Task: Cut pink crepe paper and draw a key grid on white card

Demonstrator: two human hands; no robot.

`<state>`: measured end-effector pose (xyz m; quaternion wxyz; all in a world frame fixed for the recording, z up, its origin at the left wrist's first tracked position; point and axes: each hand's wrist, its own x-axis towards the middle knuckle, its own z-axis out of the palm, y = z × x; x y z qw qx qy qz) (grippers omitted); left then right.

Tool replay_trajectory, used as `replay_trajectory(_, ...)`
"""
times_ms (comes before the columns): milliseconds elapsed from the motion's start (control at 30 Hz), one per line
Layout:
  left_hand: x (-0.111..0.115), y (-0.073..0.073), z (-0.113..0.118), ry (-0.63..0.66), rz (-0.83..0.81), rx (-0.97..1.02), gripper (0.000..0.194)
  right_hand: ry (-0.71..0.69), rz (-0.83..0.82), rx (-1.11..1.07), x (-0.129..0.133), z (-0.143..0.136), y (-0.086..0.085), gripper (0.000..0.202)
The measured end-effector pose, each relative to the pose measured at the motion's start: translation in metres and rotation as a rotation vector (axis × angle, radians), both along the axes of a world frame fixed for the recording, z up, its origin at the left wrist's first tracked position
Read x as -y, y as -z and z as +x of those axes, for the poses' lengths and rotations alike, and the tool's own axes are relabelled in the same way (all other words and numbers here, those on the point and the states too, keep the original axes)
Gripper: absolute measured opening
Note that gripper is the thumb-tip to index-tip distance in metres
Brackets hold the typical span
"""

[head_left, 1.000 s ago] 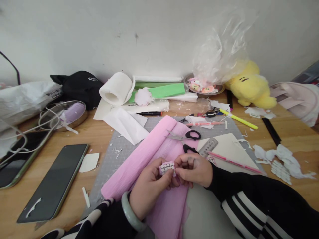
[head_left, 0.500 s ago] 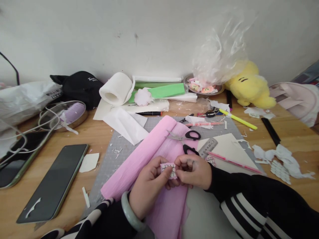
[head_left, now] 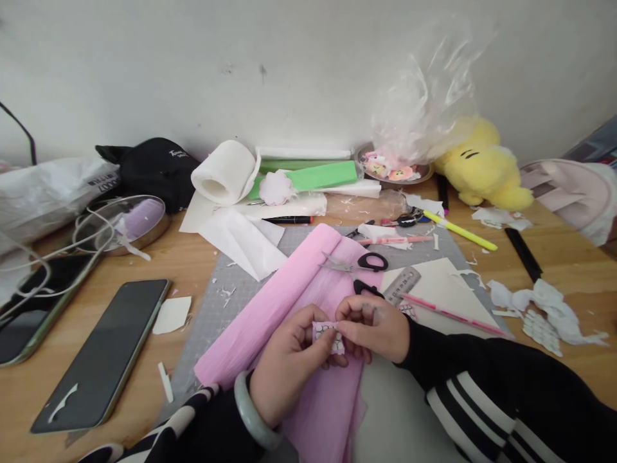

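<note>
Scissors [head_left: 362,269] just beyond my grip, lying on pink crepe roll [head_left: 274,302] that runs under it and off to left. Ruler [head_left: 403,283] and pink pencil [head_left: 453,314] just right of it, on cream sheet [head_left: 446,286]. Grey mat [head_left: 212,321] beneath. Phone [head_left: 103,350] well left on wooden table [head_left: 569,263], white scrap [head_left: 172,314] between. Tissue roll [head_left: 225,171], green paper [head_left: 322,175], black cap [head_left: 154,168] far beyond, by wall. Yellow plush [head_left: 482,164], clear bag [head_left: 429,96] far right-beyond. Yellow marker [head_left: 461,231], white shreds [head_left: 544,312] to right.
</note>
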<state>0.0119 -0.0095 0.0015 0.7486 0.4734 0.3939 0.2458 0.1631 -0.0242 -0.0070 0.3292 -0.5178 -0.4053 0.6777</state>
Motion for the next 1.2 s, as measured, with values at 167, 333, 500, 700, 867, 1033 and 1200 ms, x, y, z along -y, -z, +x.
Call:
replay_trajectory(167, 0.0, -0.0007, 0.0008, 0.002, -0.004, -0.001, 0.022, 0.017, -0.027, -0.009, -0.0009, -0.0011, -0.0019, 0.013)
replay_trajectory(333, 0.0001, -0.001, 0.0002, -0.004, -0.003, 0.005, 0.023, 0.007, -0.004, -0.029, -0.0012, -0.0006, -0.002, 0.015)
replay_trajectory(500, 0.0004, -0.0014, -0.0002, 0.007, 0.008, 0.016, 0.02, 0.005, -0.005, -0.038, -0.0015, 0.0002, -0.0026, 0.015)
replay_trajectory(700, 0.0005, -0.0047, 0.0006, 0.005, 0.024, -0.002, 0.019, -0.015, -0.016, -0.054, -0.0017, -0.0001, -0.0032, 0.013)
replay_trajectory(867, 0.0001, -0.0055, 0.0009, -0.006, 0.026, -0.029, 0.02, -0.04, -0.019, -0.011, 0.0001, 0.0009, -0.0043, 0.01)
replay_trajectory(1033, -0.0008, -0.0067, 0.001, -0.004, 0.049, -0.05, 0.018, -0.066, -0.02, 0.006, 0.0008, 0.0023, -0.0039, 0.006)
replay_trajectory(1200, -0.0007, -0.0072, -0.0002, 0.005, 0.052, -0.065, 0.017, -0.057, -0.024, 0.019, 0.0009, 0.002, -0.0049, 0.005)
